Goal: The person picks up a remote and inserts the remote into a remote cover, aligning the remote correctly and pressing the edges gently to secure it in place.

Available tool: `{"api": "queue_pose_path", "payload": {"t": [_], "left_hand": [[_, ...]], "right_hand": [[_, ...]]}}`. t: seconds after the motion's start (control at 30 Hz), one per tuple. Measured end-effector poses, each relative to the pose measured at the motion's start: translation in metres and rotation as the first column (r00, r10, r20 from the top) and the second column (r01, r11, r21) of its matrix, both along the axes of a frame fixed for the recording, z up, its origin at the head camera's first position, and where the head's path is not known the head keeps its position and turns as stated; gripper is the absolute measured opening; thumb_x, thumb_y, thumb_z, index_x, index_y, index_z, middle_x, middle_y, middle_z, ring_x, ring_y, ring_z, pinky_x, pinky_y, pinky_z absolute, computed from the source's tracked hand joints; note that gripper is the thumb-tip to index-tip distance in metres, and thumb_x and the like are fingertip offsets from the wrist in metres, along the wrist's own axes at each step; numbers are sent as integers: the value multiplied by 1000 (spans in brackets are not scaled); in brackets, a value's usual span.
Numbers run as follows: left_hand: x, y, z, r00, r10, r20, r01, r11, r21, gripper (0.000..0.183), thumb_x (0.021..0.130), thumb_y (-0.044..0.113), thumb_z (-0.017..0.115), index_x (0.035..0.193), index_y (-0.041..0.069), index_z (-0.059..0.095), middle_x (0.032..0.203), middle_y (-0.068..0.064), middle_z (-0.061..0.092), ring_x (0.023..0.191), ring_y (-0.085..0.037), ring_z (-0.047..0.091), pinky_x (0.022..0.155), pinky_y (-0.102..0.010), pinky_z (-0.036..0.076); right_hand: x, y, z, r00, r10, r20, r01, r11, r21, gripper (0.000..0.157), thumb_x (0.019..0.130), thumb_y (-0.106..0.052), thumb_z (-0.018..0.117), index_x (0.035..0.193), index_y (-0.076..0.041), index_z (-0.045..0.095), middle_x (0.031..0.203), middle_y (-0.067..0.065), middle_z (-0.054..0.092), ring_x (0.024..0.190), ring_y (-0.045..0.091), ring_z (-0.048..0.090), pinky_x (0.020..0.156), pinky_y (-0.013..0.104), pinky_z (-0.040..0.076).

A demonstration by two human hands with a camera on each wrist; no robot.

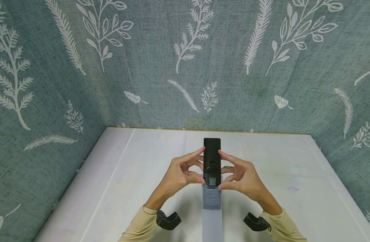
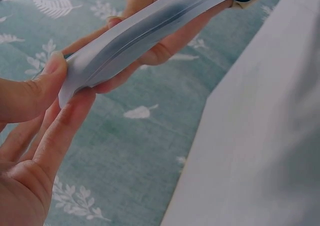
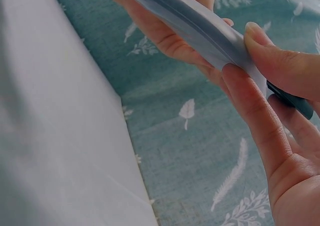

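A black remote control (image 1: 212, 158) is held up over the table, its back with a small printed label facing the head camera. The remote's lower end sits inside a long translucent plastic sleeve (image 1: 212, 223) and shows dimly through it. On the left side, my left hand (image 1: 185, 171) pinches the sleeve's mouth with its thumb and fingers, an index fingertip against the remote's edge. My right hand (image 1: 240, 174) mirrors this on the right side. In the right wrist view, the sleeve (image 3: 220, 36) runs between both hands, and the remote's dark end juts past my thumb.
Below the hands lies a white table (image 1: 136, 161). Teal fabric (image 1: 154, 67) with white leaf prints rises along its back and sides. Black bands (image 1: 168, 220) are on both wrists, next to the beige sleeves.
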State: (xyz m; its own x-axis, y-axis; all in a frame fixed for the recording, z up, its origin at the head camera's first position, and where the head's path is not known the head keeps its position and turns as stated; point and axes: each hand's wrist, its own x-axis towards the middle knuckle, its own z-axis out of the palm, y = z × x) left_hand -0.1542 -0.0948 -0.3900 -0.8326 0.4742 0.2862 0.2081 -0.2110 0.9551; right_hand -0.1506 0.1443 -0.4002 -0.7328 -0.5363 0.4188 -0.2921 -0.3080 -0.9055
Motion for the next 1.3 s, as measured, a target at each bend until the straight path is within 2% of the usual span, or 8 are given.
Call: {"api": "queue_pose_path", "payload": {"t": [1.07, 1.3], "left_hand": [[4, -4, 1, 1000, 22, -13, -23, 1000, -14, 79, 72, -14, 74, 141, 14, 47, 113, -19, 58, 90, -22, 61, 76, -44, 57], [6, -4, 2, 1000, 22, 4, -22, 1000, -6, 80, 71, -15, 73, 141, 15, 47, 113, -19, 58, 90, -22, 61, 76, -44, 57]], "right_hand": [[3, -3, 1, 1000, -3, 4, 3, 1000, -5, 83, 72, 19, 71, 144, 8, 29, 141, 11, 45, 96, 27, 66, 66, 49, 56], [4, -3, 0, 1000, -9, 6, 9, 1000, 0, 83, 72, 19, 71, 144, 7, 29, 141, 11, 45, 96, 28, 66, 66, 48, 56]]}}
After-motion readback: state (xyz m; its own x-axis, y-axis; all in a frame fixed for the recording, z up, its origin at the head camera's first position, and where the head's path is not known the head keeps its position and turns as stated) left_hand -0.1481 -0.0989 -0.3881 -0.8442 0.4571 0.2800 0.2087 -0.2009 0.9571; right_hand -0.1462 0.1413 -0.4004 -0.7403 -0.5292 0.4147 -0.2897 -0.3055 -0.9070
